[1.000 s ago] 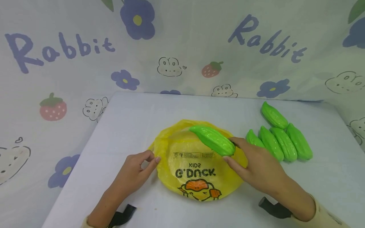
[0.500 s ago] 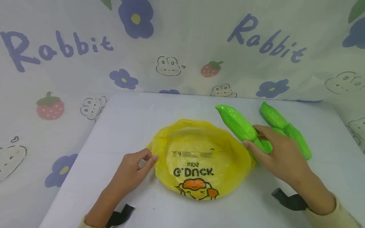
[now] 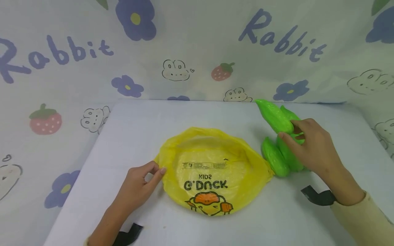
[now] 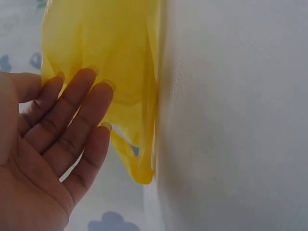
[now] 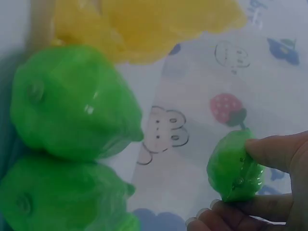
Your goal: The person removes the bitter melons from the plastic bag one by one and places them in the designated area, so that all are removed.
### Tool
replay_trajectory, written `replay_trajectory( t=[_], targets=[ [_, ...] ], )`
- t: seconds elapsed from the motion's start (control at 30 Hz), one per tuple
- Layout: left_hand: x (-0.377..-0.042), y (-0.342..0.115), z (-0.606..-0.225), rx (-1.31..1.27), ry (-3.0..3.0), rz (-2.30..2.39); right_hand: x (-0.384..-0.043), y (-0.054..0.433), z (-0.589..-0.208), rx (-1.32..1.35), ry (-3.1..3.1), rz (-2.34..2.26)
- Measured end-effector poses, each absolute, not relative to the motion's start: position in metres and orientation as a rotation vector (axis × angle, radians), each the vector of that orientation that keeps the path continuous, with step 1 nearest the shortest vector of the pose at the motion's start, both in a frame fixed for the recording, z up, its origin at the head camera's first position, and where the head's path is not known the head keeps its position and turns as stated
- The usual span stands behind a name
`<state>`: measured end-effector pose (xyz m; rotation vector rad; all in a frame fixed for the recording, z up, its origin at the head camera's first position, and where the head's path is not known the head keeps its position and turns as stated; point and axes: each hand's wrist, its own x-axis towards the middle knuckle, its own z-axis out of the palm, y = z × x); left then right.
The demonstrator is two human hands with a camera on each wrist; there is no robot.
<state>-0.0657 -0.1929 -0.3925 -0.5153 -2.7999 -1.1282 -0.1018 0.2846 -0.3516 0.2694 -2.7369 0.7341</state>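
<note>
A yellow plastic bag (image 3: 212, 155) with a duck print lies on the table, its mouth gaping. At its left edge my left hand (image 3: 138, 186) pinches the rim between thumb and index finger; in the left wrist view the other fingers spread against the bag (image 4: 115, 43). My right hand (image 3: 317, 147) holds a glossy green bitter-melon-shaped toy (image 3: 272, 116) by its blunt end, raised with the pointed tip away from me. Beneath and around that hand lie several more such green toys (image 3: 275, 158), partly hidden by it.
The white table (image 3: 234, 227) ends at a hanging cloth (image 3: 203, 30) printed with rabbits, strawberries and flowers. Black straps (image 3: 318, 196) show below the wrists. Next to the bag's right corner, the nearest green toy (image 5: 72, 101) is close to it.
My right hand has carried its green toy from above the bag rightward and away, over the other green toys. My left hand keeps its pinch on the rim. The head view has shifted slightly.
</note>
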Motion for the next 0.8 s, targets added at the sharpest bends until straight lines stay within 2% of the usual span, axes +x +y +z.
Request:
replay_trajectory(
  t=[0.4, 0.8],
  targets=[
    [-0.067, -0.192, -0.397, -0.506, -2.813, -1.134, -0.125, 0.300, -0.372, 0.048, -2.933, 0.743],
    [-0.070, -0.189, -0.397, -0.482, -2.819, -1.136, -0.139, 0.308, -0.382, 0.017, -2.980, 0.583]
  ],
)
